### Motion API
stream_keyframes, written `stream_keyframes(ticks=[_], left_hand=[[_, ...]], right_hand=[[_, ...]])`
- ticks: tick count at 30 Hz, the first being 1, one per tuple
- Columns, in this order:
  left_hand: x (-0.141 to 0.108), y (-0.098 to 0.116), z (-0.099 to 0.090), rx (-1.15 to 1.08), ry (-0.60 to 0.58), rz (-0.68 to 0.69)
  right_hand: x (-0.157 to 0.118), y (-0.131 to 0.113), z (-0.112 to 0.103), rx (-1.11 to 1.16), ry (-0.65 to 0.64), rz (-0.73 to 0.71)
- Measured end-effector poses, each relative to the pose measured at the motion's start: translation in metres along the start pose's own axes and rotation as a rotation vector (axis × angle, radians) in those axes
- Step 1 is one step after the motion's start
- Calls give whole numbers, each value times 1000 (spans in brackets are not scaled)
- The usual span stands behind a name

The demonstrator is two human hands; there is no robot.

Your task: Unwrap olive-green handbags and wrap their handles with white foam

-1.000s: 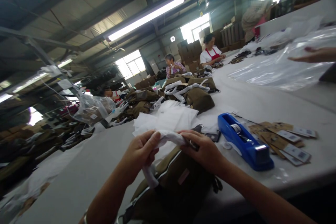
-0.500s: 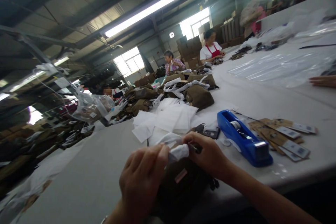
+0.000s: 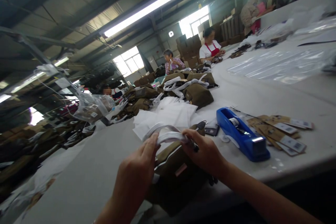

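Wrapping of thin white material, drawn around a curved handle (image 3: 170,137) on an olive-brown fabric bag (image 3: 173,190), is shown raised in an arch at the centre of the frame. Half a second earlier the arch is seen bent down towards the bag's front, with the left hand (image 3: 138,169) laid across it; now that hand is drawn back to the left, and the bag's pale zip line and small pink rectangular label (image 3: 181,169) are left uncovered between the arms.

The left end of the handle is pinched by the left fingertips. The right end is gripped by the right hand (image 3: 204,152), whose place is barely altered; a dark fitting is partly shown at its fingers, too hidden to be named. The bag itself is set at the lower centre, near the table edge.

By this change, it is judged, the wrapped length is laid open to view and handling between both hands — whether its ends are fastened cannot be told.

Beside the right hand, a blue plastic tape dispenser (image 3: 243,134) is left untouched — as are the white paper sheets (image 3: 168,112) beyond the handle.
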State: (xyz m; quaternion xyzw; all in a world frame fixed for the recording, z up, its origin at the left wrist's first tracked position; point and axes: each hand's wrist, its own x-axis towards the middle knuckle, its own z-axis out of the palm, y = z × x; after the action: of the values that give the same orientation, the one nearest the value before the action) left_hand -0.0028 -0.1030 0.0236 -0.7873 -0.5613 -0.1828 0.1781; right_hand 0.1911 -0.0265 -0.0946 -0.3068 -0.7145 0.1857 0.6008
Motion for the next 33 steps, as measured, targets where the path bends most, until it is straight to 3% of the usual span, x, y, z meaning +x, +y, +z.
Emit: stream_keyframes(ticks=[4, 8, 12, 16, 20, 24, 30, 33], left_hand=[[22, -12, -4, -447, -358, -295], [31, -21, -9, -1014, -663, -508], [29, -27, -3, -1432, -771, -554], [26, -30, 5, -1651, -734, -556], [24, -28, 9, -1708, -728, -556], [24, -25, 13, -1647, -580, -594], [30, -14, 1, -1287, -582, -519], [23, -3, -8, -904, -421, -383]], right_hand=[[7, -4, -12, 78, -147, 97], [24, -3, -31, 323, -378, 273], [34, 5, -38, 636, -604, 386], [33, 11, -36, 825, -625, 491], [30, 12, -36, 935, -627, 549], [31, 12, -34, 885, -627, 507], [30, 9, -32, 822, -487, 532], [24, 3, -32, 640, -380, 435]])
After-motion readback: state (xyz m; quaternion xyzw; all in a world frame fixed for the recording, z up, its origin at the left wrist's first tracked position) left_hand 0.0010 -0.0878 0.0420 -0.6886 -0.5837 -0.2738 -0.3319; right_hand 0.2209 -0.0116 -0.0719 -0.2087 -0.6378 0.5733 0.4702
